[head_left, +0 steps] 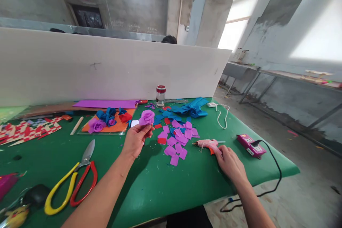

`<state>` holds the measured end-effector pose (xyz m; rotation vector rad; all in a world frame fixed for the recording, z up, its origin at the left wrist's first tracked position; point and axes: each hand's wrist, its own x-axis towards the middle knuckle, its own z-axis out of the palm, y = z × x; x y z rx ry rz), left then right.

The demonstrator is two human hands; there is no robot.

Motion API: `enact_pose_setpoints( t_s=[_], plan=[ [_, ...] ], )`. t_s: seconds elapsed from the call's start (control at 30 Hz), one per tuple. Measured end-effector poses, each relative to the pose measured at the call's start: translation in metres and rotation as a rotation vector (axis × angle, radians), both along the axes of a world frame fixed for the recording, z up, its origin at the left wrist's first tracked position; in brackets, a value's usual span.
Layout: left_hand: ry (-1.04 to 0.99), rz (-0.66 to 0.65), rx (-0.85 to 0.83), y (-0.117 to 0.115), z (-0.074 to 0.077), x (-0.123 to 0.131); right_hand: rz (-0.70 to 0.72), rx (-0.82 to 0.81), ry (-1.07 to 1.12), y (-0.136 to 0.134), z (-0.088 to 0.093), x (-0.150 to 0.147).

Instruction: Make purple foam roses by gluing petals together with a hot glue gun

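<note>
My left hand pinches a purple paper rose from below, holding it upright above the table. To the right, my right hand has its fingers on the handle of a pink hot glue gun, whose nozzle points left. The gun lies low at the table surface, a clear glue stick showing at its back. Between the hands are scattered purple paper petals, with a few red paper pieces among them. Crumpled blue crepe paper lies behind the petals.
Scissors with yellow and red handles lie at left. Finished paper flowers rest on an orange sheet. A lidded glass jar stands before the white partition. A purple power box with a black cord sits near the right edge.
</note>
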<state>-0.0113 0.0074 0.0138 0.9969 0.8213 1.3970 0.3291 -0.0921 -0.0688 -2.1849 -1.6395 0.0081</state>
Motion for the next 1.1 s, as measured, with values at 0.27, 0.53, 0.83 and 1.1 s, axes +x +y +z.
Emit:
enact_pose_setpoints(
  t_s=[0.27,0.53,0.83,1.1],
  plan=[
    [-0.012,-0.013,-0.021,-0.001,0.001,-0.001,0.027,0.124,0.298,0.002,0.013,0.001],
    [-0.122,-0.173,-0.117,-0.002,-0.002,-0.002,0.311,0.116,1.18,-0.004,0.076,-0.067],
    [-0.108,-0.204,-0.123,-0.006,-0.003,0.001,0.501,0.227,1.148,0.012,0.083,-0.126],
    [-0.011,-0.131,-0.079,-0.008,-0.004,0.001,0.471,0.369,0.714,0.015,0.095,-0.141]
  ],
)
